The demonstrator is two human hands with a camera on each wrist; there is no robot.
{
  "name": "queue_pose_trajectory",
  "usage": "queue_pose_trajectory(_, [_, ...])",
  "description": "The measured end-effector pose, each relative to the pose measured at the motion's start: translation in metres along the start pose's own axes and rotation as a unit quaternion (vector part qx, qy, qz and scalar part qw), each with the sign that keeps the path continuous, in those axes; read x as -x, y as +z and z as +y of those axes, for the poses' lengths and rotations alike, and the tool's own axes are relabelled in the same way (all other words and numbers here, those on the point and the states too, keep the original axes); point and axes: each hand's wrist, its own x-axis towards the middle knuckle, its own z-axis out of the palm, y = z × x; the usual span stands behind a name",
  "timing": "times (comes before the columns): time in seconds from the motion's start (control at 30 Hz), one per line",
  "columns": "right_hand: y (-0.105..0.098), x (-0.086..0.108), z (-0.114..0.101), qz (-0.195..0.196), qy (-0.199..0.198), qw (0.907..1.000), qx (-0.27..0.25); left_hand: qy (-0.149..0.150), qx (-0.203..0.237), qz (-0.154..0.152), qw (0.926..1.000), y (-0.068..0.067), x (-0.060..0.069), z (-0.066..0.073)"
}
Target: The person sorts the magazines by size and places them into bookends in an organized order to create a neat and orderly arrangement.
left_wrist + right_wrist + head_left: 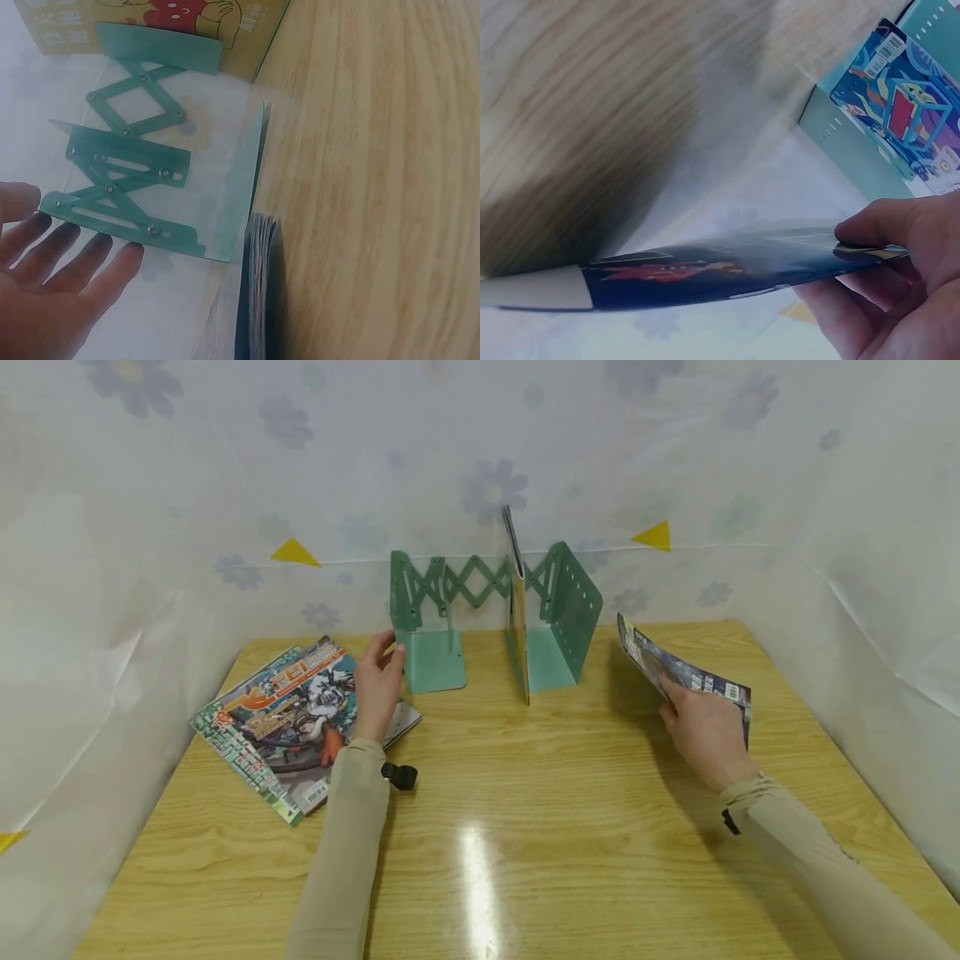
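Observation:
A green expandable bookend [437, 662] with a lattice back stands near the rear of the table. My left hand [378, 685] is at its left end plate, the fingers nearly straight against the plate's outer side in the left wrist view. Inside the bookend, toward its right end, a thin magazine [519, 627] stands upright; its yellow cover [259, 30] shows in the left wrist view. To the right, my right hand [705, 735] pinches a dark magazine [697, 277] between thumb and fingers, tilted above the table.
Several magazines [300, 718] lie overlapping on the left of the wooden table [555, 827], partly hidden by the left arm. A flowered white sheet [420, 443] hangs behind and at both sides, with yellow triangles [655, 537] on it.

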Motion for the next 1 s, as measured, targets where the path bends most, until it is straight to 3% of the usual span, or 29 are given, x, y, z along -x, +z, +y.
queue_pose_trajectory(0.37, [-0.007, -0.002, 0.001, 0.056, 0.011, 0.9982, -0.019, 0.000, -0.001, -0.007, 1.0000, -0.001, 0.003, 0.006])
queue_pose_trajectory(1.0, [-0.014, 0.000, 0.001, 0.120, 0.048, 0.9907, -0.042, -0.001, -0.011, 0.000, 0.9999, 0.000, -0.001, -0.001])
